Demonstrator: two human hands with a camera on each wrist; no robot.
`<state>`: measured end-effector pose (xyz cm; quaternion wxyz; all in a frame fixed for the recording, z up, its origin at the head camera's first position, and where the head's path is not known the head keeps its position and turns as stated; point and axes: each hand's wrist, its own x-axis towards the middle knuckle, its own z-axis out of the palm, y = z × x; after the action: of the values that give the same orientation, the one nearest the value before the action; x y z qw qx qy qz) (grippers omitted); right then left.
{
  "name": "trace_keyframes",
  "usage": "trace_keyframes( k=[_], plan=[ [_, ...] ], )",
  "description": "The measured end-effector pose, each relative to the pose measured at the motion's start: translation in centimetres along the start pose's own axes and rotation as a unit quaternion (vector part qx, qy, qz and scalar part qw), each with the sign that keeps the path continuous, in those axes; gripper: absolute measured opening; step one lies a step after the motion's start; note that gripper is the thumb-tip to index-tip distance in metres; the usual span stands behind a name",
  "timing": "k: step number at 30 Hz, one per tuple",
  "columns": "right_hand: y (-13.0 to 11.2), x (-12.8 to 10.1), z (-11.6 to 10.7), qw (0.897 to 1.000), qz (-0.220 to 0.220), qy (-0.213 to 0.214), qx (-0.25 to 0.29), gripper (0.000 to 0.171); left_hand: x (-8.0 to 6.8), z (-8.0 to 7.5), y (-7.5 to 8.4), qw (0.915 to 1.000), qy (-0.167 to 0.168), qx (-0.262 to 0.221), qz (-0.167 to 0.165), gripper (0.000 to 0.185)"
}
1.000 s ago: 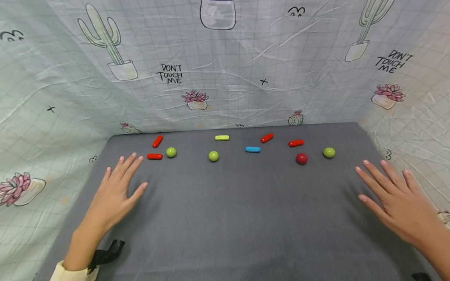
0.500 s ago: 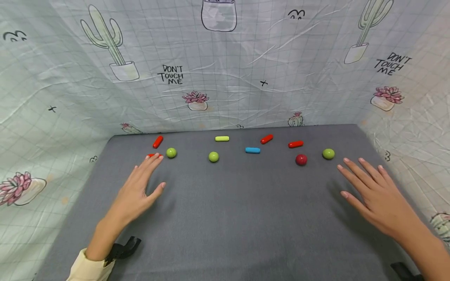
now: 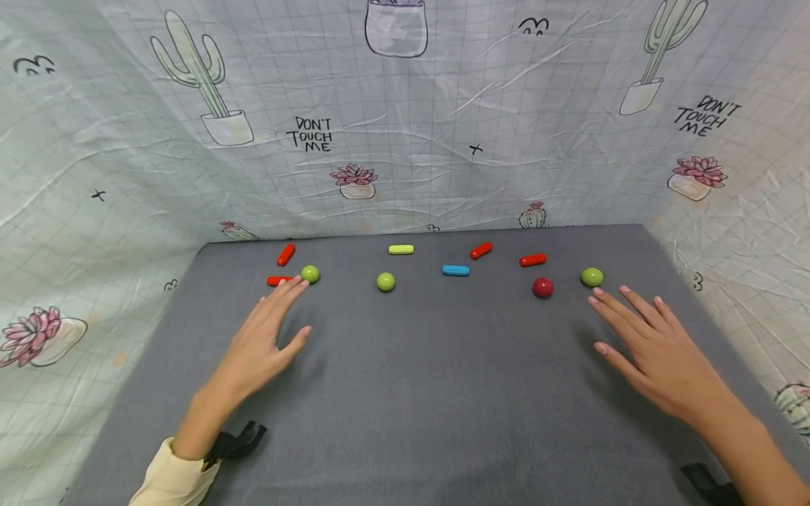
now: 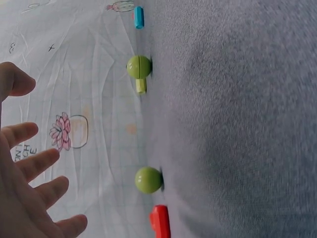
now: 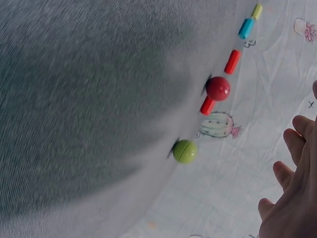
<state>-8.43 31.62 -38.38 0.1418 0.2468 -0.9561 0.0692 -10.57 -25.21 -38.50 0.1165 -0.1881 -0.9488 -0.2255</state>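
Note:
My left hand (image 3: pixel 261 351) hovers over the left of the grey table, fingers spread and holding nothing. In the head view its fingertips overlap the near edge of a red stick (image 3: pixel 277 281) and reach the edge of a green ball (image 3: pixel 310 273); the left wrist view shows the hand apart from that ball (image 4: pixel 148 179). My right hand (image 3: pixel 661 362) hovers on the right, fingers straight and apart, holding nothing. Just beyond its fingertips sits another green ball (image 3: pixel 591 277), with a shiny dark red ball (image 3: pixel 543 287) to its left.
Along the far side of the table (image 3: pixel 430 393) lie a third green ball (image 3: pixel 385 282), a yellow-green stick (image 3: pixel 401 249), a blue stick (image 3: pixel 455 270) and more red sticks (image 3: pixel 533 260). A cactus-print cloth (image 3: pixel 430 105) rises behind and at both sides.
Both hands have moved inward over the table, the left one rightward and the right one leftward. The balls and sticks lie where they were.

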Motion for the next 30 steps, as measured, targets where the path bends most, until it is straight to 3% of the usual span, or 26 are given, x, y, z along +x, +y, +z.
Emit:
trace_keyframes(
  k=[9, 20, 30],
  plan=[
    [-1.0, 1.5, 1.2, 1.0, -0.014, -0.007, 0.01, 0.071, 0.9, 0.9, 0.3, 0.9998, -0.003, -0.004, 0.018, 0.07],
    [-1.7, 4.9, 2.7, 0.998, -0.036, -0.005, 0.047, 0.07, 2.7, 1.5, 1.0, 0.9991, -0.026, -0.014, 0.03, 0.069],
    [-2.8, 7.7, 3.9, 0.996, -0.061, -0.025, 0.055, 0.068, 4.1, 1.9, 1.5, 0.9963, -0.056, -0.062, 0.021, 0.065]
  ],
)
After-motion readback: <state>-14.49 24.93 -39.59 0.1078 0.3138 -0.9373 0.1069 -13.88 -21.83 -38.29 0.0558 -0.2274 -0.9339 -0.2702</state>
